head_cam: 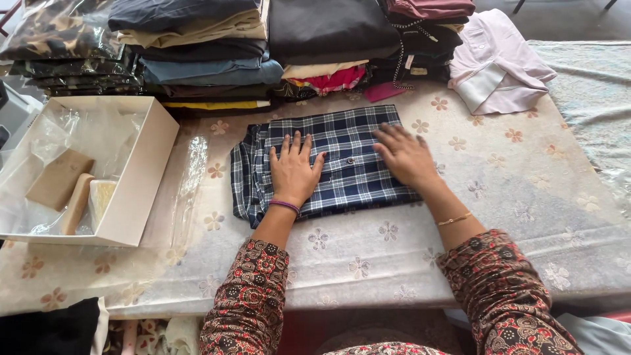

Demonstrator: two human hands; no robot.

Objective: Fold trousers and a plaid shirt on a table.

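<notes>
Both hands lay flat, fingers spread and grasping nothing: the left hand (292,172) and right hand (404,156) pressed the folded blue plaid shirt (322,164), directly under the fingers, its long axis running left-right.

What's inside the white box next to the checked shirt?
The white box holds crinkly clear plastic, a brown cardboard piece, a tan roll and something pale. The plastic and cardboard hide the box's bottom, so anything beneath them cannot be seen.
</notes>
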